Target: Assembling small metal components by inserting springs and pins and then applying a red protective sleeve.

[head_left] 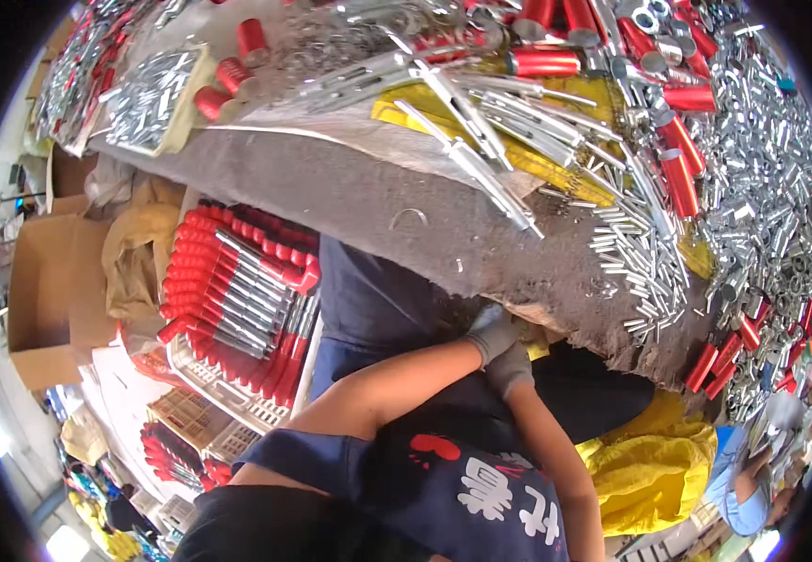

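My left hand [493,335], in a grey glove, is just below the ragged front edge of the workbench [331,183]. Close against it is my right hand [510,367], gloved the same way. The two overlap in front of my lap, and the fingers of both are mostly hidden, so what they hold, if anything, does not show. On the bench beyond them lie long silver metal rods with sleeves [486,183]. Short silver pins [635,267] are spread to the right, nearest the bench edge.
A white crate [247,407] at my left holds red-handled metal tools [237,309]. Behind it stands an open cardboard box [55,300]. Red cylinders [678,178] and a heap of small metal parts [762,178] cover the right. A yellow sack [654,468] and another person [748,482] are at lower right.
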The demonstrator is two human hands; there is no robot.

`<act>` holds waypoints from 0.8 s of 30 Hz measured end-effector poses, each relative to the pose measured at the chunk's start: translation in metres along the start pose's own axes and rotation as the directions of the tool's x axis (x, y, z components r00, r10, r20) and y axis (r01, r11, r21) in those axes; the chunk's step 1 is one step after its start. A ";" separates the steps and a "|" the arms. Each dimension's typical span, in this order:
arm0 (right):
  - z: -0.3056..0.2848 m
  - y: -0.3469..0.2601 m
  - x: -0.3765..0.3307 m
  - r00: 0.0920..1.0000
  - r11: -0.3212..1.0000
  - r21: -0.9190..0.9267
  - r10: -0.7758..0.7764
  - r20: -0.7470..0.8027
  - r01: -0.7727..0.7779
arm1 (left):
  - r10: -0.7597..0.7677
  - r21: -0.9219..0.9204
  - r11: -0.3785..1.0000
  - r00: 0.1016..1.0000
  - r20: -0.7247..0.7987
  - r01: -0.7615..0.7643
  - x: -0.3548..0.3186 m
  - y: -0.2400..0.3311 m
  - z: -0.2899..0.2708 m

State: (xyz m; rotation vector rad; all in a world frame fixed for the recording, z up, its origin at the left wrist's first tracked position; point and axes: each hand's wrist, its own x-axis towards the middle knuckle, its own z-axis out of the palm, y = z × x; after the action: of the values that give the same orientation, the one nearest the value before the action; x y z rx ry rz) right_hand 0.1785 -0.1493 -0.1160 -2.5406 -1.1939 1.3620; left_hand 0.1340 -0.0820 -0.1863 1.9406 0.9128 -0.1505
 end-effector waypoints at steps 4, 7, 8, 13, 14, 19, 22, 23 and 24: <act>-0.084 -0.033 -0.075 0.993 0.983 0.174 0.039 0.115 -0.059 | 0.100 -0.282 0.918 0.851 -0.515 -0.279 -0.062 0.030 -0.078; -0.116 -0.022 -0.168 0.999 0.844 0.536 -0.019 -0.038 0.036 | -0.033 -0.548 0.828 0.986 0.166 0.120 -0.124 0.032 -0.165; -0.127 -0.030 -0.192 0.999 0.731 0.683 0.029 -0.026 -0.003 | 0.022 -0.530 0.821 0.916 0.401 0.212 -0.141 0.031 -0.188; -0.098 -0.091 -0.186 0.952 0.093 0.980 -0.236 0.195 -0.178 | 0.176 -0.949 -0.117 0.934 -0.310 -0.293 -0.202 0.066 -0.194; -0.093 -0.100 -0.173 0.877 0.240 0.923 -0.312 0.366 -0.299 | 0.016 -0.930 -0.032 0.930 -0.367 -0.366 -0.208 0.041 -0.192; -0.076 -0.152 -0.128 0.776 0.486 0.785 -0.630 0.011 0.384 | -0.638 -0.738 0.627 0.380 -0.670 -0.249 -0.204 -0.086 -0.244; -0.097 -0.161 -0.121 0.795 0.545 0.699 -0.604 -0.056 0.463 | -0.831 -0.808 0.556 0.146 -0.537 0.197 -0.202 -0.193 -0.236; -0.104 -0.160 -0.117 0.796 0.550 0.669 -0.596 -0.106 0.500 | -0.861 -0.814 0.507 0.132 -0.491 0.282 -0.193 -0.219 -0.232; -0.111 -0.156 -0.114 0.801 0.560 0.638 -0.579 -0.155 0.528 | -0.892 -0.851 0.451 0.103 -0.440 0.271 -0.180 -0.225 -0.230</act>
State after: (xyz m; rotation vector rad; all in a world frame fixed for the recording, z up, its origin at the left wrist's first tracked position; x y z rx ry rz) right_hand 0.1248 -0.0757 0.0874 -1.4530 -1.1075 1.3676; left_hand -0.2003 0.0669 -0.1408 0.6931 2.2266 0.7165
